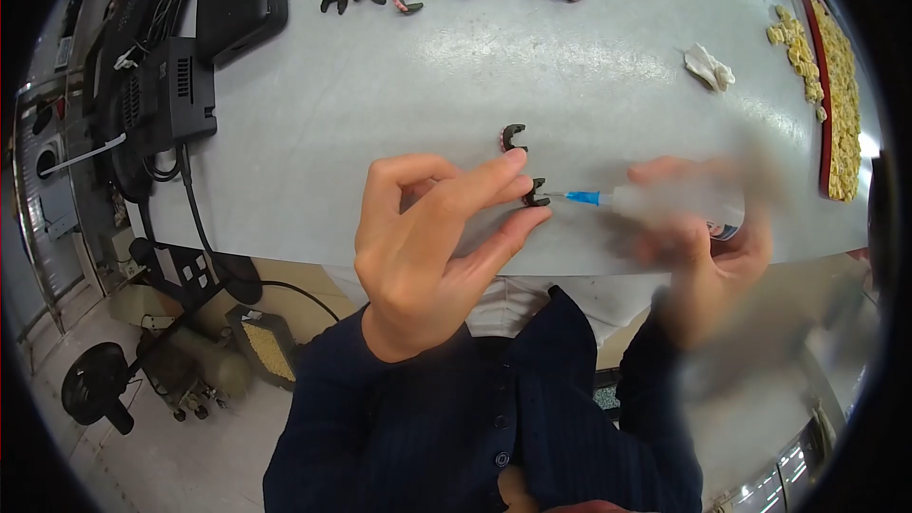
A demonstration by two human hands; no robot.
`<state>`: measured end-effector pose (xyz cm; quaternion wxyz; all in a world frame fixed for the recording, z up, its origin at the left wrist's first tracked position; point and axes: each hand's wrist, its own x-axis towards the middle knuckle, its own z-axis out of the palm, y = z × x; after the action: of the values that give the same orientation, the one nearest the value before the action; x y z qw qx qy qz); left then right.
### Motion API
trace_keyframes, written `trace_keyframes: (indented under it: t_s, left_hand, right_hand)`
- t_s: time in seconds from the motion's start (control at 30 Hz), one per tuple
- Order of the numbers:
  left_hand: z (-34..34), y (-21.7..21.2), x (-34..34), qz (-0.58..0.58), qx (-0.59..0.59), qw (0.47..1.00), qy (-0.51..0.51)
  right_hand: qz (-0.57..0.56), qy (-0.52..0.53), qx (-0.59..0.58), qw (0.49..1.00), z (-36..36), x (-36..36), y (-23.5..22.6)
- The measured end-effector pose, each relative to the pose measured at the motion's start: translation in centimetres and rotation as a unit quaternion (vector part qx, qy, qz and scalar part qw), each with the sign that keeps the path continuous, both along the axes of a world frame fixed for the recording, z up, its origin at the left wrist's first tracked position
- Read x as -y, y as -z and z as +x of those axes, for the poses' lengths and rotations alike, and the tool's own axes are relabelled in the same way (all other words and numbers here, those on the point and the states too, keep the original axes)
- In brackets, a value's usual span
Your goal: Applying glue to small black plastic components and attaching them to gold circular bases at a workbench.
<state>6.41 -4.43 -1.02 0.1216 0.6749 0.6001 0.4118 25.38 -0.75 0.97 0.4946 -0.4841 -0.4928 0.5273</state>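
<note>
Left grip narrowly pinches 1 black arch, right grip a bottle.

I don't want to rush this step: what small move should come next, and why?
Probably a gentle squeeze of the bottle by the right hand, keeping the left hand steady: the blue nozzle points at the black piece pinched there, its needle at or very near the open side; contact is hard to tell.

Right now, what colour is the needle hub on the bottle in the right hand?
The needle hub is blue, seen in the head view.
</note>
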Motion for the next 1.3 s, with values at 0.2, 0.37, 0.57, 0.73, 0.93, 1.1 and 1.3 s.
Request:
trace_keyframes:
  t_s: [0.2,0.37,0.57,0.73,0.93,1.1,1.3]
  left_hand:
    - [-0.1,0.2,0.1,0.015,-0.013,1.0,-0.004]
    - [-0.1,0.2,-0.2,0.017,-0.019,1.0,-0.007]
    - [0.2,-0.6,-0.2,-0.001,0.012,1.0,-0.011]
    - [0.7,-0.7,0.1,-0.005,-0.031,0.999,-0.01]
    - [0.4,-0.9,0.7,-0.02,0.032,0.999,0.017]
    - [0.4,-0.8,0.5,0.009,0.025,1.0,0.014]
    - [0.5,-0.6,0.2,0.018,0.014,0.999,0.026]
  right_hand:
    - [-0.01,-0.006,0.008,1.0,-0.1,0.1,-0.1]
    - [-0.015,-0.004,0.011,1.0,-0.2,-0.1,0.0]
    - [0.007,0.018,0.03,0.999,0.2,-0.1,-1.0]
    - [0.047,-0.029,-0.03,0.998,2.8,-0.7,0.2]
    - [0.13,0.051,0.045,0.989,4.5,-1.7,0.2]
    - [0.126,0.056,0.18,0.974,5.0,-2.8,-0.6]
    - [0.107,0.052,0.12,0.986,5.0,-3.4,0.6]
